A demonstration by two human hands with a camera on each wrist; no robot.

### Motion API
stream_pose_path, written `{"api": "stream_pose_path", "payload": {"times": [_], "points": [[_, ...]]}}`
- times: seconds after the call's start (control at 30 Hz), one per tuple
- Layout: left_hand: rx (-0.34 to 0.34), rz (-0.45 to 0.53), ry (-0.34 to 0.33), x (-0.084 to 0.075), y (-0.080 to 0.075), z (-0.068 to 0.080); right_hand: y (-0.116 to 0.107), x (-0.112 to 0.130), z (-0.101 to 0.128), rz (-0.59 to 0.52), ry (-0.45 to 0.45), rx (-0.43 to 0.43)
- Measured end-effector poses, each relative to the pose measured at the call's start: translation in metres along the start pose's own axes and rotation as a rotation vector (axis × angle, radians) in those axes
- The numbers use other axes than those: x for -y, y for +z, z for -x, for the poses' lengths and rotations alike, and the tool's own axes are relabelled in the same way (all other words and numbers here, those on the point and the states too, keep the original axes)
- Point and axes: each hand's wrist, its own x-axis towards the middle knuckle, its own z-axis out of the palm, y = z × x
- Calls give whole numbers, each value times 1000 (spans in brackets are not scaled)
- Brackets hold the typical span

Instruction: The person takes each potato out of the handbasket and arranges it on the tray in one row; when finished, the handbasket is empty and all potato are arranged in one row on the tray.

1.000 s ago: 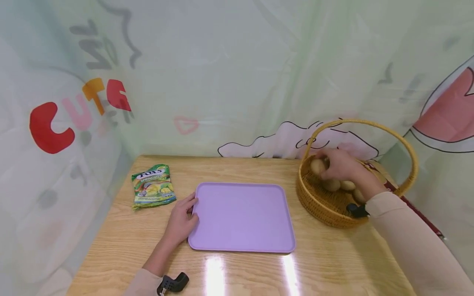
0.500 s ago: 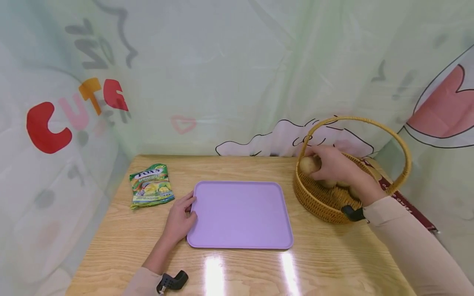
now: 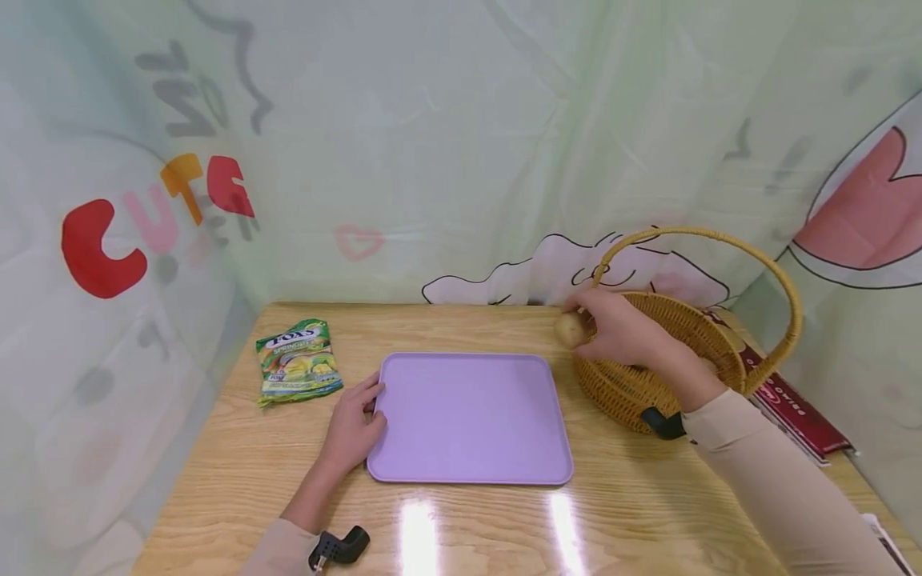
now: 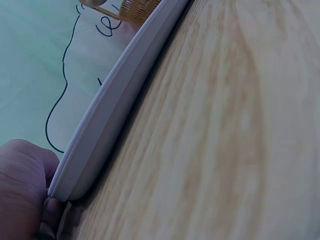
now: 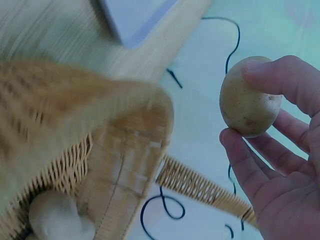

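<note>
**Potato held above the basket rim**

Head view: the right hand [image 3: 619, 328] grips a potato [image 3: 569, 329] over the wicker basket's [image 3: 670, 376] left rim, beside the purple tray [image 3: 471, 416] on the bench [image 3: 648, 512]. The left hand [image 3: 350, 428] rests relaxed against the tray's left edge.

Left wrist view: fingers [image 4: 22, 185] touch the tray's corner.

Right wrist view: thumb and fingers [image 5: 280, 80] pinch the potato; another potato [image 5: 57, 217] lies in the basket.

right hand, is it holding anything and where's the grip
The right hand holds a small potato between its fingertips on top and the thumb beneath, clear of the wicker basket. The left hand touches the purple tray's edge.
</note>
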Motion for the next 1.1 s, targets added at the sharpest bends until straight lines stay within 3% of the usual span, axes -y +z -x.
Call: {"api": "stream_pose_path", "payload": {"times": [0.5, 0.8, 0.93, 1.1], "points": [[9, -37, 30, 3, 5, -5, 32, 24, -22, -52, -58, 29], [-3, -43, 46, -1, 2, -7, 61, 33, -42, -81, -146, -7], [-10, -46, 59, 0, 2, -6, 77, 42, -50, -115, -119, 19], [-3, -40, 22, 3, 0, -3, 103, 54, -67, -107, -96, 49]]}}
